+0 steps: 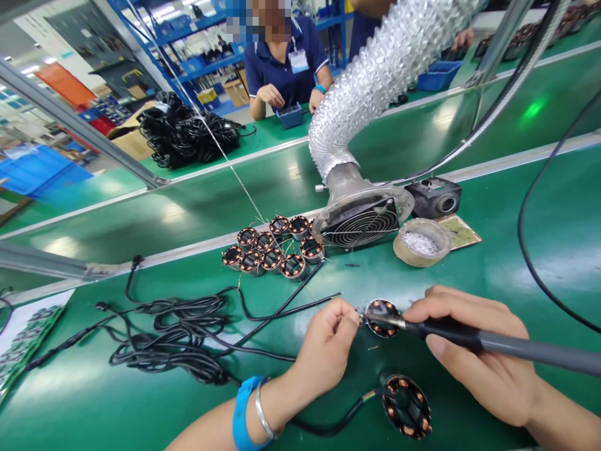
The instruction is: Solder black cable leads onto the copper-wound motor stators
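My right hand (pixel 488 357) grips a soldering iron (pixel 451 332), its metal tip reaching over a round copper-wound motor stator (pixel 382 327). At that stator's left edge, my left hand (pixel 328 344) has its thumb and fingers pinched together. A black cable (pixel 277 356) runs into this hand, and small wire ends show at the fingertips; whether the tip touches them I cannot tell. Nearer to me lies a second stator (pixel 406 407) with a black cable joined to it by thin coloured wires.
Behind my hands stand several stators (pixel 271 258), a fan-fronted extractor hood (pixel 361 225) and a round tub (pixel 422 243) of silvery bits. Coiled black cables (pixel 188 332) lie left. A silver duct (pixel 357 94) hangs overhead. Across the bench, a co-worker (pixel 286 69) handles a blue bin (pixel 289 116).
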### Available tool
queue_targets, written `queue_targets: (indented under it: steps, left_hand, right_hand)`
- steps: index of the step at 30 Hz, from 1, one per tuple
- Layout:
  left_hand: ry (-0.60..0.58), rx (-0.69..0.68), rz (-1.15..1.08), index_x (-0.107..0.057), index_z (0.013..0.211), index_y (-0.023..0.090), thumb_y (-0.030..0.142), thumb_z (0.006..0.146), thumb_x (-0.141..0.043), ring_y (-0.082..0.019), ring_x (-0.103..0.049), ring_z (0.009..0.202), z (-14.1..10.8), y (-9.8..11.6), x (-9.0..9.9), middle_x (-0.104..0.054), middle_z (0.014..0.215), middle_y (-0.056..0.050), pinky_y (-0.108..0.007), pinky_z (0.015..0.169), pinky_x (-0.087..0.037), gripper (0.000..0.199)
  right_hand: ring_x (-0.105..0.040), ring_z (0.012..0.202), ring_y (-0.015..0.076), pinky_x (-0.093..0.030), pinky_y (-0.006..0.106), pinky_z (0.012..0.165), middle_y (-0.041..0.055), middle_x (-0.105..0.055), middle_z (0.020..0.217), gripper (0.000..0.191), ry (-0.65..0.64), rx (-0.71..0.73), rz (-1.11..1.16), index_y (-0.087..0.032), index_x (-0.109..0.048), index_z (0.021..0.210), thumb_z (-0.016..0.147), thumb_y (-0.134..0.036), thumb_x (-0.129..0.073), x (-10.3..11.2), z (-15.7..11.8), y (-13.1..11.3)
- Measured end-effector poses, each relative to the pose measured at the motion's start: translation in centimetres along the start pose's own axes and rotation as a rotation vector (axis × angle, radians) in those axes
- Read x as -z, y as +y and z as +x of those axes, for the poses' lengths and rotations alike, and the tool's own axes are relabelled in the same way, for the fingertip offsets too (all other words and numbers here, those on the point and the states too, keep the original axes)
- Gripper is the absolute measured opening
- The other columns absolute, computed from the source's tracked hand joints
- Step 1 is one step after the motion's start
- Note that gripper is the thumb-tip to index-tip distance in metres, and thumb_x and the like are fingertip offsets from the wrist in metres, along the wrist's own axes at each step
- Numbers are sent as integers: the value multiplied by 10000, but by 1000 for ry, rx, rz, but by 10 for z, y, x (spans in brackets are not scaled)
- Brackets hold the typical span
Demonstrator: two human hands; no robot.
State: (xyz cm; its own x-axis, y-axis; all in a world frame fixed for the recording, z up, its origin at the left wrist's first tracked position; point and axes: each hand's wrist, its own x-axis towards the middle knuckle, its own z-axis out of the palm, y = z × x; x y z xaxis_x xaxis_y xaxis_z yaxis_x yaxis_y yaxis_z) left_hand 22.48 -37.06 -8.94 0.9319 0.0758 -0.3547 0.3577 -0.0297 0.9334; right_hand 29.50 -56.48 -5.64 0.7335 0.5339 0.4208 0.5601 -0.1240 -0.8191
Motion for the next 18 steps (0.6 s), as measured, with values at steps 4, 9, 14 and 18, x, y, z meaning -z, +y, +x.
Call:
queue_targets:
  steps: [4, 9, 14, 18]
  left_hand:
    - [4, 0, 18, -418, 712, 203, 376, 911, -465, -106, -262, 564, 1, 2, 1, -322, 604, 71, -244, 527, -239, 268]
    - [1, -2, 27, -420, 712, 202, 381, 910, -466, -106, -261, 563, 0, 3, 2, -321, 605, 71, -244, 525, -237, 271]
    - [-13, -7, 12, -426, 713, 200, 407, 909, -473, -104, -261, 559, 0, 3, 2, -326, 604, 71, -243, 524, -234, 289]
    - [-5, 3, 9, -425, 710, 201, 447, 897, -496, -104, -259, 557, 0, 4, 1, -322, 602, 72, -239, 522, -231, 318]
  right_hand:
    - [-493, 488, 129, -373, 286, 461, -6, -564, 626, 158, -23, 40, -21, -214, -625, 902, 847, -140, -496, -1, 0, -4]
    - [-531, 520, 143, -391, 290, 459, 8, -586, 662, 184, -8, 62, -15, -224, -629, 932, 839, -138, -496, 2, -2, -4]
    - [-553, 538, 166, -392, 311, 451, 25, -594, 678, 201, 19, 63, -33, -230, -632, 960, 840, -134, -502, 4, -4, -4]
    - [-565, 541, 170, -414, 313, 452, 24, -613, 688, 201, 32, 60, -39, -242, -637, 959, 841, -150, -502, 4, -3, -5]
